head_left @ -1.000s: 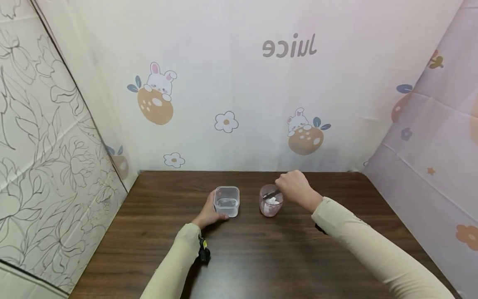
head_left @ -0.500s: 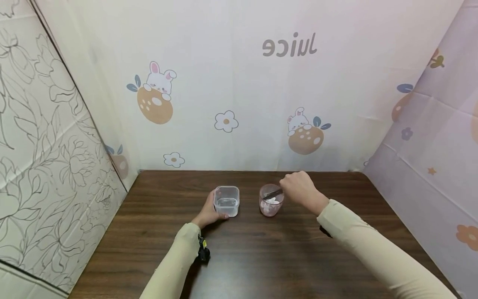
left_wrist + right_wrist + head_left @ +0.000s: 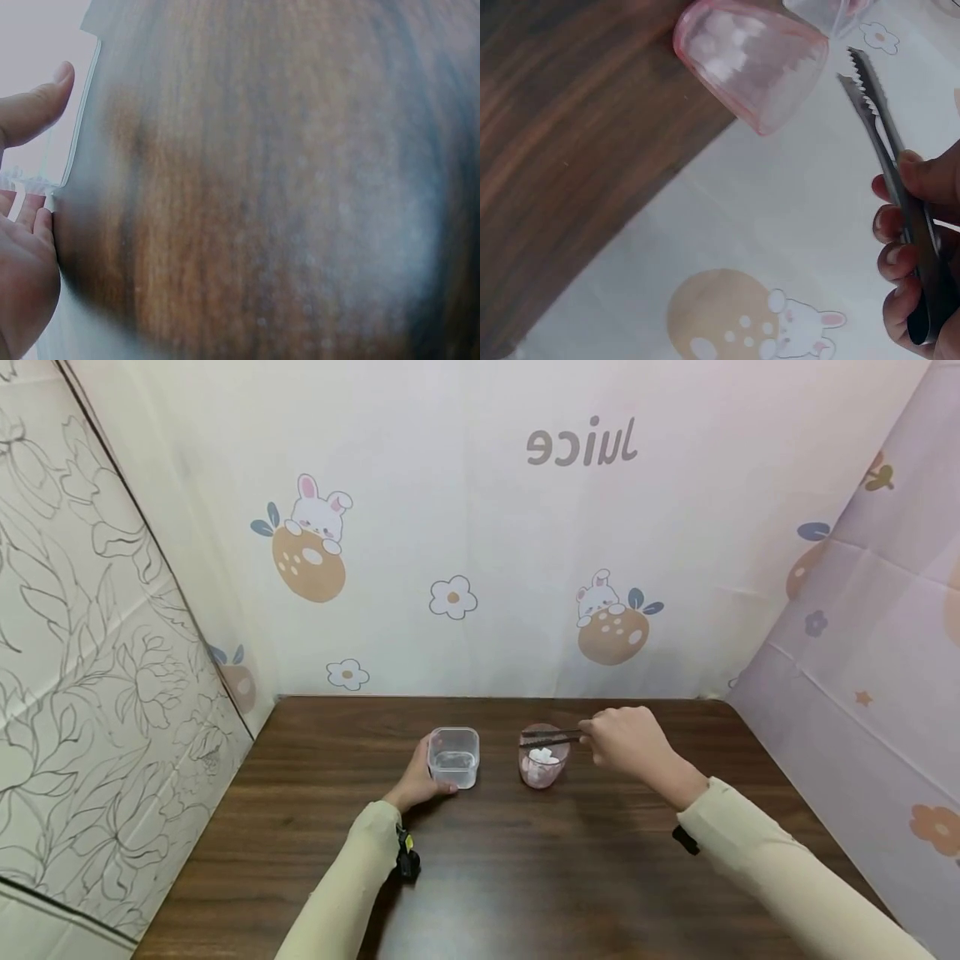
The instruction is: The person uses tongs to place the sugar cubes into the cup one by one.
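Observation:
My left hand holds a clear square plastic container upright on the table, thumb along its near side and fingers round its left. In the left wrist view the thumb overlaps the container's wall. To the right stands a pinkish see-through cup with several white chunks in it. My right hand grips dark metal tongs beside the cup, their tips over its mouth. The right wrist view shows the serrated tips of the tongs slightly apart, nothing between them.
The dark wood table ends at the back against a white curtain printed with rabbits and oranges. Further patterned curtains stand at the left and right. The container and cup stand a short gap apart.
My right hand has drawn back to the right and raised the tongs from inside the cup to above its rim. The left hand and container stay in place; the head view tilts slightly.

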The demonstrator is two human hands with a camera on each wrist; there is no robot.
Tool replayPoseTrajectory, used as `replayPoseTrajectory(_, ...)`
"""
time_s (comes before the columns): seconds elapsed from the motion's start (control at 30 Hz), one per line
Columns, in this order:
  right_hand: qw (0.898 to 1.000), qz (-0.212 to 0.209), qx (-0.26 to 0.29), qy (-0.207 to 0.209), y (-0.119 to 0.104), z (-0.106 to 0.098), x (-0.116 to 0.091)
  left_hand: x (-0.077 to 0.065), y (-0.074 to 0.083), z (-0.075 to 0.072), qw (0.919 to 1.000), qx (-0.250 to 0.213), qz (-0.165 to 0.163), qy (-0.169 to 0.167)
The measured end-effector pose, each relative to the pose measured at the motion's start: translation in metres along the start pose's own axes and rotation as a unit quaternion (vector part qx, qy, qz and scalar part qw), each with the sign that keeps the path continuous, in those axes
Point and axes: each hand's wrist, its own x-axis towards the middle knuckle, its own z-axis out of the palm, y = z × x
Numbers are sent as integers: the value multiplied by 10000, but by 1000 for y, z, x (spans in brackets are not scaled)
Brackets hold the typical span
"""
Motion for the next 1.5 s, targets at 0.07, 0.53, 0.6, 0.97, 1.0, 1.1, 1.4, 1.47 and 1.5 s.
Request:
replayPoseTrajectory(0.07, 9998, -55, 128, 133, -2, 3, -7, -1, 2, 0, 10000, 29, 62, 4)
replayPoseTrajectory(0.53, 9899, -87, 1356, 394, -37, 50, -46, -3, 11, -1, 9998, -122, 136, 14)
replayPoseTrajectory(0.6, 9877, -13, 1538, 276, -43, 59, -50, -1, 4, 0, 10000, -23, 89, -9)
replayPoseTrajectory(0.97, 9801, 248, 1963, 166, -60, 98, -61, 0, 4, 0, 9998, -160, 71, -25)
replayPoseTrajectory(1.0, 9799, 242, 1973, 178, -61, 100, -62, -1, 5, -1, 9999, -155, 73, -16)
replayPoseTrajectory(1.1, 9786, 208, 2038, 171, -63, 104, -63, -4, 15, -1, 9996, -236, 133, -11)
replayPoseTrajectory(1.4, 9790, 181, 2029, 34, -66, 113, -69, -9, 32, -4, 9995, -273, 96, -122)
replayPoseTrajectory(1.47, 9798, 201, 1991, 23, -66, 114, -69, -6, 23, -3, 9998, -180, 67, -94)
replayPoseTrajectory(1.5, 9804, 208, 1957, 18, -66, 115, -69, -4, 18, -3, 9999, -138, 36, -77)
